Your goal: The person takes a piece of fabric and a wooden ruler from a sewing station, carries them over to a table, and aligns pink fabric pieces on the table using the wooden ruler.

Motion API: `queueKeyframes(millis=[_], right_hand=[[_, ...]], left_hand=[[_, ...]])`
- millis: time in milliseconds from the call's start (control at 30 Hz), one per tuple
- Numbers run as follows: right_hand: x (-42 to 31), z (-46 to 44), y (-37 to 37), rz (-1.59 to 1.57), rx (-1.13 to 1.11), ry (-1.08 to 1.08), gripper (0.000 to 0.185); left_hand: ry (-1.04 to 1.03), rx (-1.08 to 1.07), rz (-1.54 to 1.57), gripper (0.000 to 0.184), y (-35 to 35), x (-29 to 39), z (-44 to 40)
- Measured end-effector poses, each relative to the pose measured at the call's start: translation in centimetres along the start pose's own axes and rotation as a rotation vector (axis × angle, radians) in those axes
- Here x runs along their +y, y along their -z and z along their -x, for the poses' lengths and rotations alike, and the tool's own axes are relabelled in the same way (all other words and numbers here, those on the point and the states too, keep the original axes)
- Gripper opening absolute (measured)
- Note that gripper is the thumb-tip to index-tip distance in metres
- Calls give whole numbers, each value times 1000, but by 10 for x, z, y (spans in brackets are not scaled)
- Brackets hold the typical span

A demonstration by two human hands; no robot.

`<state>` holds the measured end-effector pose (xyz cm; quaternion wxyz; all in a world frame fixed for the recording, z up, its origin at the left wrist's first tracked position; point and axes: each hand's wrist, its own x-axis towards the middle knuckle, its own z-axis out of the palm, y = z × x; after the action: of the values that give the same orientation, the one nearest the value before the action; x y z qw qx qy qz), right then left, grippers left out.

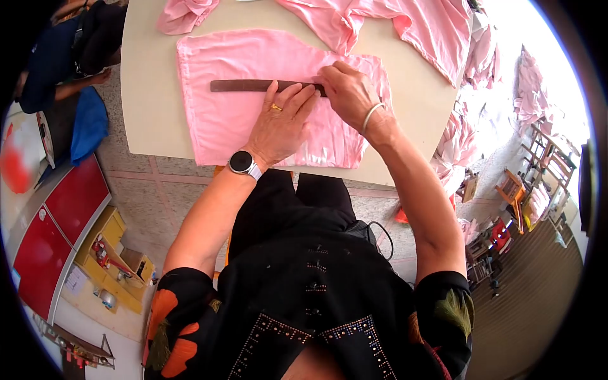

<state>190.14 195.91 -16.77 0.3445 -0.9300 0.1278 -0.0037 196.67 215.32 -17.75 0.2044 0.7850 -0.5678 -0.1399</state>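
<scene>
A folded pink cloth piece point(253, 123), seemingly part of a garment, lies flat on the table in front of me. Across it rests a narrow dark brown strip point(237, 85), straight and ruler-like, its right end partly hidden by my hands. My left hand point(285, 120), with a watch and a ring, lies on the cloth with fingers stretched out, their tips touching the strip. My right hand point(351, 92) is closed in a pinch at the strip's right end; whatever its fingers hold is hidden.
The pale table point(155, 120) carries more pink garments point(418, 31) along its far side. Pink clothing point(459, 142) is heaped to the right. Another person point(69, 63) is at the far left, near red cabinet doors point(79, 196). Wooden stools point(513, 193) stand at right.
</scene>
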Motion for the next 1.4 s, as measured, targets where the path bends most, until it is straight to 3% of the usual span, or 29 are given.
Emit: queueKeyframes(millis=[333, 433, 533, 700, 767, 900, 1033, 1133, 1333, 1400], right_hand=[[41, 40, 51, 121, -56, 19, 12], [43, 57, 74, -10, 62, -116, 15], [27, 75, 98, -165, 210, -396, 14], [21, 130, 103, -1257, 422, -628, 29], [13, 153, 96, -1476, 451, -669, 26], [-3, 193, 73, -1778, 503, -646, 20], [-21, 212, 58, -1885, 547, -581, 15], [-46, 216, 57, -1844, 649, -648, 12], [-65, 238, 28, -1306, 492, -942, 9], [-69, 247, 13, -1323, 437, -943, 16]], left_hand=[[1, 5, 1, 68, 0, 0, 0], [-4, 10, -4, 67, 0, 1, 0], [-12, 25, -21, 63, 0, 1, -1], [-37, 126, -46, 51, 9, -11, -15], [-52, 202, -134, 38, 18, -16, -21], [-74, 106, -139, 24, 32, -20, -29], [-88, -27, -179, 28, 25, -30, -34], [-168, -55, -160, 24, 26, -29, -33], [-335, -141, -7, 24, 49, -16, -22], [-374, -244, 32, 23, 58, -14, -20]])
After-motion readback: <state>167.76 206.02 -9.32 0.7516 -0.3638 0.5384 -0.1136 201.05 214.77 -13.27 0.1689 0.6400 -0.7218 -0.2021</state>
